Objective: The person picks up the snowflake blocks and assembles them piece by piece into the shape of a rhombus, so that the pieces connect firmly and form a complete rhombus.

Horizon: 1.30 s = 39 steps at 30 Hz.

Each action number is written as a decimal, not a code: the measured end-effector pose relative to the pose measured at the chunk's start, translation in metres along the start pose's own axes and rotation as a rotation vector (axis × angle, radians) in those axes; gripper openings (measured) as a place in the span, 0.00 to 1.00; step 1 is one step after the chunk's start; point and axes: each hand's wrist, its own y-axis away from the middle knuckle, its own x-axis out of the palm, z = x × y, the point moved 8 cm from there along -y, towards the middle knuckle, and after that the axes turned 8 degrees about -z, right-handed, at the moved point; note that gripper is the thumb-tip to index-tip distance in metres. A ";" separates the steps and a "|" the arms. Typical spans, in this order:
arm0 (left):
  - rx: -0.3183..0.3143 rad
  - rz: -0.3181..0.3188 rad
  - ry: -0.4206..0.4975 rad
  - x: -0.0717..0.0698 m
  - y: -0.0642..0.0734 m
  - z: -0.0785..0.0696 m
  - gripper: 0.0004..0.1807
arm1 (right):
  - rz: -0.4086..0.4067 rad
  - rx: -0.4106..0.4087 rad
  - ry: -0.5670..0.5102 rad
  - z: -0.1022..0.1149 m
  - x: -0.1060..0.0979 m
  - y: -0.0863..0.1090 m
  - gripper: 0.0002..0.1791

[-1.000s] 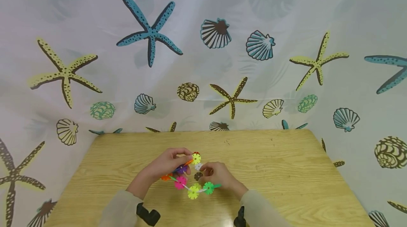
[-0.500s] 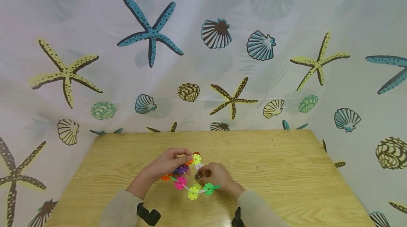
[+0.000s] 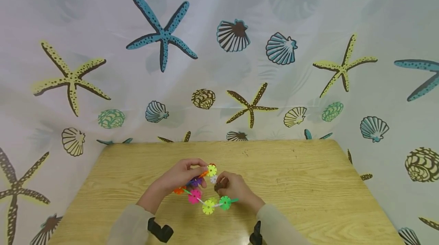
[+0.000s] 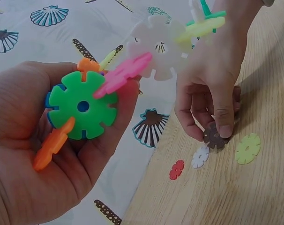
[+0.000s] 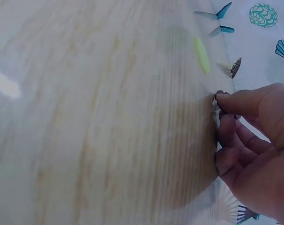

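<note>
Wooden tabletop [image 3: 291,184] lay beneath a brown disc [image 4: 213,139] that seemed light, stiff, perhaps slippery, best taken by its rim. The right hand [image 3: 236,188] pinched it between thumb and fingers; a white disc [image 4: 200,157] lay just past them. The left hand [image 3: 183,174] curled its fingers round a disc chain [image 3: 192,198].

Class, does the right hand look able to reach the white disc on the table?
Probably yes: the white disc lies uncovered beside the right hand, though that hand pinches a brown disc.

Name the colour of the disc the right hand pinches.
Dark brown; the disc shows best in the left wrist view.
</note>
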 end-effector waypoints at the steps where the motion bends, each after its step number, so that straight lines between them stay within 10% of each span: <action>1: -0.001 -0.002 0.003 0.000 0.000 0.000 0.18 | -0.007 -0.001 -0.011 0.000 -0.002 0.000 0.11; 23: -0.032 -0.048 -0.018 0.000 -0.004 -0.003 0.18 | -0.170 -0.074 -0.108 0.037 -0.080 0.003 0.03; 39: -0.050 -0.085 -0.001 -0.002 -0.006 0.001 0.18 | -0.176 -0.106 -0.144 0.061 -0.093 0.008 0.03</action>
